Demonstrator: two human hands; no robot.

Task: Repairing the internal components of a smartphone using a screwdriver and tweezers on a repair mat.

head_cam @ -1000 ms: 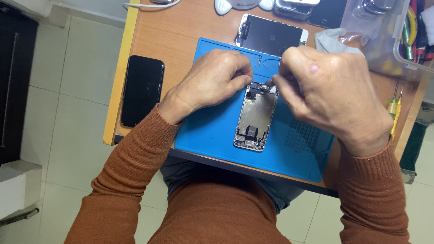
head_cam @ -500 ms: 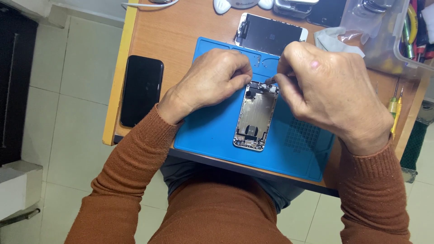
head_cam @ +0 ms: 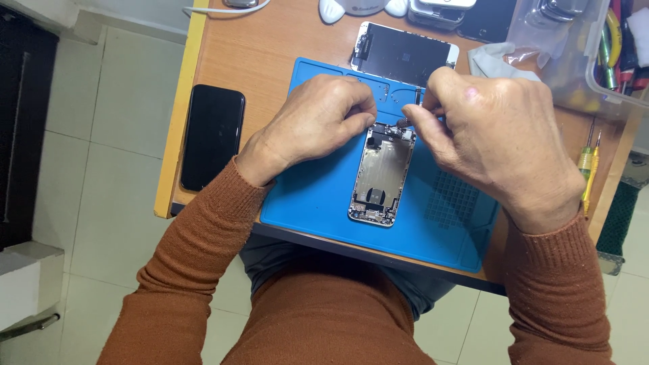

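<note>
On the blue mat [head_cam: 318, 203], the opened phone shell [head_cam: 380, 174] is lying screenless; both hands, left hand [head_cam: 318, 122] and right hand [head_cam: 493, 135], are pinching closed at parts along its top edge.

A black smartphone [head_cam: 212, 137] lies face up near the left edge of the desk [head_cam: 270, 47], its rectangular screen dark. A detached display panel [head_cam: 403, 53], white-framed with a dark rectangular screen, lies on the desk just beyond the blue mat [head_cam: 318, 196]. No packages, labels or signs are distinguishable.
</note>
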